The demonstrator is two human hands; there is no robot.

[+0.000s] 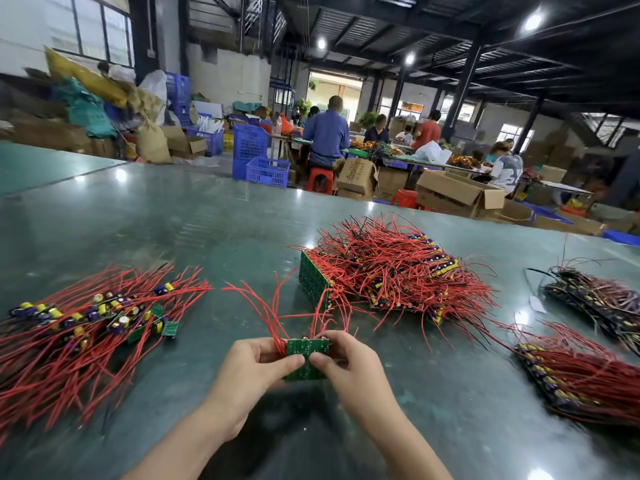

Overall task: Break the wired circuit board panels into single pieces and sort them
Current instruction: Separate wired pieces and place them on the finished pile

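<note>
you hold the small green circuit board panel with red wires (pixel 307 358) just above the glossy green counter (pixel 173 220), your left hand (pixel 249 375) and right hand (pixel 349 368) pinching it with thumbs meeting mid-board. bend along the score line, keeping wires clear. the loose pile of single green boards with red leads (pixel 97 323) lies left of the panel.
</note>
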